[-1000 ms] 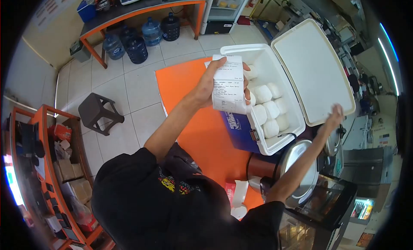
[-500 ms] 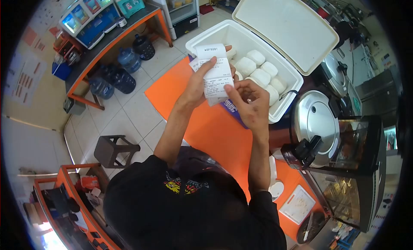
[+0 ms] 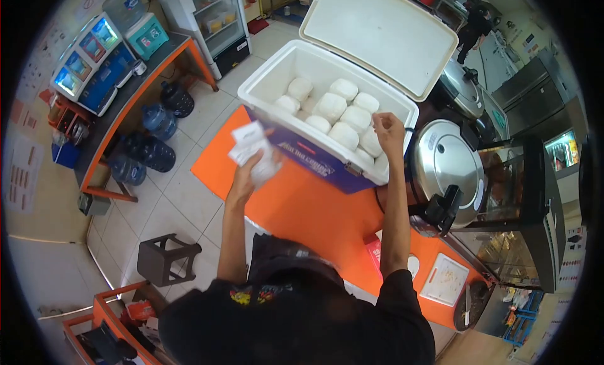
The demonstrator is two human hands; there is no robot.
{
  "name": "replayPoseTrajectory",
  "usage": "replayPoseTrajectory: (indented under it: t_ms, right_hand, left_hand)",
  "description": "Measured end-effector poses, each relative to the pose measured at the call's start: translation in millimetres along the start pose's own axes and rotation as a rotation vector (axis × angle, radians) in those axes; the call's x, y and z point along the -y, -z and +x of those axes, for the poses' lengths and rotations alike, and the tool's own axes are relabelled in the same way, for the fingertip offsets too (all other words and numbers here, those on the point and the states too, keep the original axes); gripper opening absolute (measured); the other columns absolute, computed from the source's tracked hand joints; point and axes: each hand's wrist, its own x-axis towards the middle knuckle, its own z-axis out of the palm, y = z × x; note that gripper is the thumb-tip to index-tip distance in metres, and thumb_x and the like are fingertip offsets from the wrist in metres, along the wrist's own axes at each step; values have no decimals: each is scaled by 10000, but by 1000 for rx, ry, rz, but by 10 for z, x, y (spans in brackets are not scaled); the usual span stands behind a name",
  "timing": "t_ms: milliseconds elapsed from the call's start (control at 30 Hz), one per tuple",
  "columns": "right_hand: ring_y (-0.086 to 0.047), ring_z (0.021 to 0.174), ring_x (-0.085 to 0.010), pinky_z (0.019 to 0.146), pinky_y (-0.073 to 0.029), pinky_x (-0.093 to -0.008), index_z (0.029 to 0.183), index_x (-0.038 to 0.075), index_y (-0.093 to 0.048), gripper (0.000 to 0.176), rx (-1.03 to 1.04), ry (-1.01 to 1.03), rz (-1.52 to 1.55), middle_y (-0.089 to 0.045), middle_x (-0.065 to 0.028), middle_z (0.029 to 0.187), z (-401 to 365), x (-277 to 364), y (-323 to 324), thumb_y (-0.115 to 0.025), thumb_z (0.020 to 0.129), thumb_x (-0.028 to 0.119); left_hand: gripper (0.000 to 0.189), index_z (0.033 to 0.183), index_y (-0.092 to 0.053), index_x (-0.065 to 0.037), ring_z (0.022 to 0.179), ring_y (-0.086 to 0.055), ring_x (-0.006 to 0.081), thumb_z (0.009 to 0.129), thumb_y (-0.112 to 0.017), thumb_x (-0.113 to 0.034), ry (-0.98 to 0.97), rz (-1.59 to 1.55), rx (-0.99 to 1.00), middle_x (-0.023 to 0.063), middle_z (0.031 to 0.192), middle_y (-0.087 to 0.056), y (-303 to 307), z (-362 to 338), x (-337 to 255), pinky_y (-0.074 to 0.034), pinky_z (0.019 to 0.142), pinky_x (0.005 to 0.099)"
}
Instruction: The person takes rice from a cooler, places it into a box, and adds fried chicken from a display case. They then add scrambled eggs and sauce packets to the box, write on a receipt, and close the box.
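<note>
Left hand (image 3: 246, 175): closed around a receipt (image 3: 250, 143), a crumpled white strip with its free end standing above the fingers. Held over the near-left edge of the tabletop (image 3: 302, 204), just in front of the cooler's blue wall.

Right hand (image 3: 389, 127): over the cooler's near-right corner, fingers curled down onto the white rounds (image 3: 345, 116). Whether it grips one cannot be told.

Cooler (image 3: 314, 159): white inside, blue front with lettering, standing on the orange tabletop. Its lid (image 3: 377, 32) is swung fully back. The white rounds lie in rows and cover the bottom.

Pot (image 3: 448, 167): steel lid with a black handle, just right of the cooler.

Display case (image 3: 519, 208): glass, dark frame, right of the pot.

Board (image 3: 445, 278): white and flat, on the tabletop's near-right end.

Stool (image 3: 165, 259): dark, on the tiled floor, lower left.

Water jugs (image 3: 157, 121): several, blue, on the floor under an orange-framed side counter.

Fridge (image 3: 206, 18): glass-fronted, top left.
</note>
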Motion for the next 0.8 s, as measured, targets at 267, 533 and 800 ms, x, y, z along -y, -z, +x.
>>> replayPoseTrajectory:
  t_ms: [267, 533, 800]
  right_hand:
    - [-662, 790, -237, 735, -521, -340, 909, 50, -669, 139, 260, 516, -184, -698, -88, 891, 965, -305, -823, -734, 816, 130]
    - [-657, 659, -157, 605, -525, -310, 914, -8, -683, 287, 47, -230, -873, -694, -103, 747, 706, -700, 402, -652, 909, 277]
    - [-620, 588, -132, 546, -501, -278, 793, -39, -678, 548, 185, -602, -377, -657, -80, 663, -90, -90, 45, -602, 921, 488]
  left_hand:
    - [492, 1419, -396, -24, 874, -611, 231, 978, -483, -225, 122, 63, -437, 106, 856, -592, 951, -719, -89, -496, 858, 371]
    - [448, 1386, -437, -29, 910, -617, 250, 983, -470, -222, 200, 89, -753, 100, 900, -605, 1984, -604, -402, -474, 901, 385]
    - [474, 1419, -354, -44, 902, -518, 235, 1000, -407, -260, 203, 4, -265, 80, 834, -479, 2500, 824, -889, -402, 962, 403]
